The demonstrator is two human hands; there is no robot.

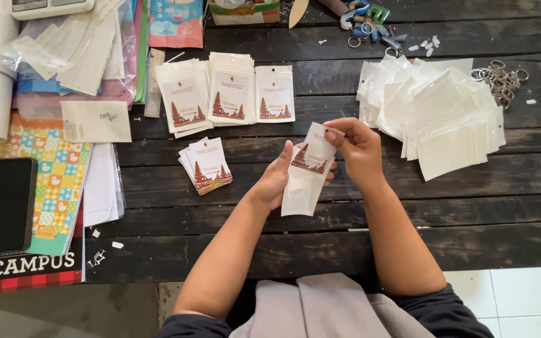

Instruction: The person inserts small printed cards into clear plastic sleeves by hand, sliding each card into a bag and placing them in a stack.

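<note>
Dark navy sleeves, bare forearms, grey garment

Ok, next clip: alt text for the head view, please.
Both hands hold a small clear plastic pouch over a dark wooden table; the right hand pushes a white printed card into it, the left hand supporting. Filled pouches lie ahead, empty ones right.

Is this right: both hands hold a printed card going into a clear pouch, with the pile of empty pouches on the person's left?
Not quite. The head view shows the pile of empty pouches on the person's right. Both the left hand and right hand do hold the printed card and clear pouch.
</note>
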